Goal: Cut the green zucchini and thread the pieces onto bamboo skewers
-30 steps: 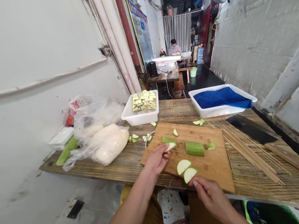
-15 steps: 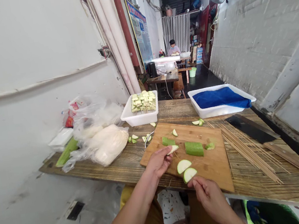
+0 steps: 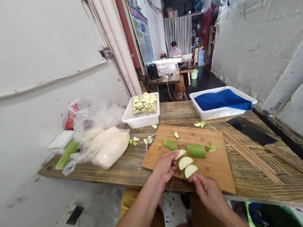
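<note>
My left hand point(image 3: 164, 167) pinches a pale half-round zucchini slice point(image 3: 180, 154) over the wooden cutting board point(image 3: 215, 164). My right hand point(image 3: 208, 192) is closed at the board's near edge, its fingertips pinched around what looks like a thin skewer running up through two more slices point(image 3: 187, 165). A green zucchini chunk point(image 3: 195, 151) lies just beyond those slices, and a smaller green piece point(image 3: 170, 144) lies to its left.
Bamboo skewers point(image 3: 246, 152) lie spread right of the board, beside a cleaver point(image 3: 250, 130). At the back stand a white tub of skewered zucchini point(image 3: 143, 111) and a white tub with blue cloth point(image 3: 222, 101). Plastic bags point(image 3: 101, 140) sit left. A person sits far down the corridor.
My left hand has carried its slice down and right, close to the two slices by my right hand. My right hand has shifted slightly forward with them.
</note>
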A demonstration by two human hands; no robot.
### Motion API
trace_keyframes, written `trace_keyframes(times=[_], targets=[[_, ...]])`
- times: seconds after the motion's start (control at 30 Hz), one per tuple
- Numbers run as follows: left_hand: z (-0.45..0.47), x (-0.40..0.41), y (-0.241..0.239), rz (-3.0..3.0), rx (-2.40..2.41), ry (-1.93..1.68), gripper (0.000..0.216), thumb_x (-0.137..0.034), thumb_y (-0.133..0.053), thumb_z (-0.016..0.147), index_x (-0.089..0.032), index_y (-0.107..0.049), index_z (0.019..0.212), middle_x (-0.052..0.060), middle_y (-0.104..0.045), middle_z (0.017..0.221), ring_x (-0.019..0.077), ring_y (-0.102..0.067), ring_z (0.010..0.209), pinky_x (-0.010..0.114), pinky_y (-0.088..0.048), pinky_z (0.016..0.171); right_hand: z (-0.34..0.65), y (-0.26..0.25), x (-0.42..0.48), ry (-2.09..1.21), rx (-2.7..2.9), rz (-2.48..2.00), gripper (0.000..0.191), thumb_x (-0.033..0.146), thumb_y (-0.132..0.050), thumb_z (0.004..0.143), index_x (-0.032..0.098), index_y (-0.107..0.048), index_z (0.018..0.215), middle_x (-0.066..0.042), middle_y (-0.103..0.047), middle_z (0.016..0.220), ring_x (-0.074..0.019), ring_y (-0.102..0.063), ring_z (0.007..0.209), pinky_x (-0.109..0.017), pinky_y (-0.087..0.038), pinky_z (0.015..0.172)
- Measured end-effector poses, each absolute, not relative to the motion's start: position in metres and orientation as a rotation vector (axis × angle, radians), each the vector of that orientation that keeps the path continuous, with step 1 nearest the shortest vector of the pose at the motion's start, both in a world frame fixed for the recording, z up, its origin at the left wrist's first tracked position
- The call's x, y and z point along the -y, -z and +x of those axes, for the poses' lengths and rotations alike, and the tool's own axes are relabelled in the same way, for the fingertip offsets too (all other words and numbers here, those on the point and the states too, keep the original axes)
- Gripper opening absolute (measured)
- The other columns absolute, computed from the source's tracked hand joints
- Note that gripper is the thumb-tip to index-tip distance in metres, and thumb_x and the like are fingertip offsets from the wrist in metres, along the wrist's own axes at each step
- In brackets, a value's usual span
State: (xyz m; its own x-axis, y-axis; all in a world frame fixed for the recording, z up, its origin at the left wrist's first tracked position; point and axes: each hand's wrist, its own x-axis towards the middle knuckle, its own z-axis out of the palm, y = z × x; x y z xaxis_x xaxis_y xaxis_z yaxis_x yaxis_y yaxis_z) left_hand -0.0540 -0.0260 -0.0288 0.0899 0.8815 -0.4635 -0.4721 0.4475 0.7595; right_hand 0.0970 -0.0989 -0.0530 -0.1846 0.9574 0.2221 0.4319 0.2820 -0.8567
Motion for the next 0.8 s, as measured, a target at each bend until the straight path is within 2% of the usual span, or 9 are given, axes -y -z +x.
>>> trace_keyframes(times=[0.2, 0.33, 0.43, 0.53, 0.6, 0.67, 0.73, 0.8], targets=[[-0.040, 0.025, 0.033, 0.506, -1.090, -1.044, 0.027, -0.024, -0.076, 0.056, -0.007, -0.066, 0.074, -0.002, -0.053, 0.054, 0.0008, -0.034, 0.041, 0.014, -0.019, 0.037, 0.102, 0.060, 0.098, -0.845, 1.728, -1.259, 0.033, 0.034, -0.033, 0.091, 0.017, -0.056, 0.076, -0.004, -0.060, 0.064, -0.0154, -0.056, 0.056, -0.023, -0.041, 0.055], [-0.036, 0.026, 0.033, 0.511, -1.021, -1.055, 0.029, -0.031, -0.074, 0.061, -0.009, -0.066, 0.078, -0.002, -0.052, 0.056, 0.0011, -0.036, 0.042, 0.014, -0.020, 0.037, 0.107, 0.057, 0.095, -0.835, 1.754, -1.257, 0.034, 0.033, -0.031, 0.091, 0.017, -0.058, 0.078, -0.003, -0.059, 0.063, -0.0154, -0.055, 0.057, -0.023, -0.042, 0.056], [-0.045, 0.026, 0.031, 0.582, -1.056, -1.094, 0.037, -0.041, -0.068, 0.067, -0.011, -0.065, 0.089, 0.003, -0.061, 0.070, 0.0028, -0.042, 0.046, 0.014, -0.026, 0.038, 0.116, 0.056, 0.095, -0.826, 1.767, -1.273, 0.035, 0.035, -0.032, 0.090, 0.016, -0.060, 0.079, -0.001, -0.054, 0.057, -0.0145, -0.051, 0.051, -0.022, -0.039, 0.050], [-0.066, 0.022, 0.033, 0.773, -1.276, -1.237, 0.044, -0.040, -0.068, 0.066, -0.013, -0.063, 0.100, 0.007, -0.067, 0.084, 0.0040, -0.046, 0.048, 0.016, -0.031, 0.042, 0.129, 0.058, 0.096, -0.825, 1.658, -1.314, 0.034, 0.039, -0.036, 0.088, 0.016, -0.060, 0.081, 0.002, -0.047, 0.051, -0.0134, -0.045, 0.046, -0.022, -0.035, 0.045], [-0.083, 0.018, 0.035, 0.952, -1.419, -1.308, 0.043, -0.039, -0.068, 0.065, -0.013, -0.064, 0.099, 0.007, -0.069, 0.084, 0.0080, -0.054, 0.056, 0.018, -0.039, 0.049, 0.140, 0.058, 0.098, -0.844, 1.496, -1.363, 0.035, 0.043, -0.039, 0.087, 0.015, -0.060, 0.083, 0.004, -0.040, 0.049, -0.0122, -0.041, 0.043, -0.021, -0.033, 0.043], [-0.098, 0.014, 0.037, 1.146, -1.534, -1.333, 0.039, -0.038, -0.066, 0.067, -0.013, -0.065, 0.096, 0.007, -0.070, 0.088, 0.0142, -0.061, 0.072, 0.023, -0.046, 0.065, 0.151, 0.057, 0.098, -0.899, 1.347, -1.393, 0.037, 0.047, -0.040, 0.085, 0.015, -0.059, 0.086, 0.006, -0.035, 0.047, -0.0111, -0.036, 0.041, -0.021, -0.030, 0.041], [-0.108, 0.009, 0.038, 1.368, -1.647, -1.292, 0.035, -0.037, -0.063, 0.070, -0.015, -0.066, 0.096, 0.007, -0.069, 0.094, 0.0173, -0.062, 0.082, 0.028, -0.046, 0.077, 0.161, 0.057, 0.096, -0.954, 1.253, -1.396, 0.038, 0.049, -0.043, 0.083, 0.014, -0.058, 0.088, 0.007, -0.032, 0.047, -0.0102, -0.033, 0.042, -0.021, -0.027, 0.041], [-0.112, 0.003, 0.036, 1.582, -1.749, -1.191, 0.032, -0.036, -0.059, 0.073, -0.017, -0.066, 0.098, 0.006, -0.069, 0.098, 0.0176, -0.062, 0.082, 0.030, -0.046, 0.079, 0.169, 0.058, 0.095, -1.002, 1.169, -1.386, 0.038, 0.050, -0.046, 0.082, 0.014, -0.057, 0.090, 0.007, -0.033, 0.048, -0.0093, -0.032, 0.042, -0.020, -0.025, 0.040]])
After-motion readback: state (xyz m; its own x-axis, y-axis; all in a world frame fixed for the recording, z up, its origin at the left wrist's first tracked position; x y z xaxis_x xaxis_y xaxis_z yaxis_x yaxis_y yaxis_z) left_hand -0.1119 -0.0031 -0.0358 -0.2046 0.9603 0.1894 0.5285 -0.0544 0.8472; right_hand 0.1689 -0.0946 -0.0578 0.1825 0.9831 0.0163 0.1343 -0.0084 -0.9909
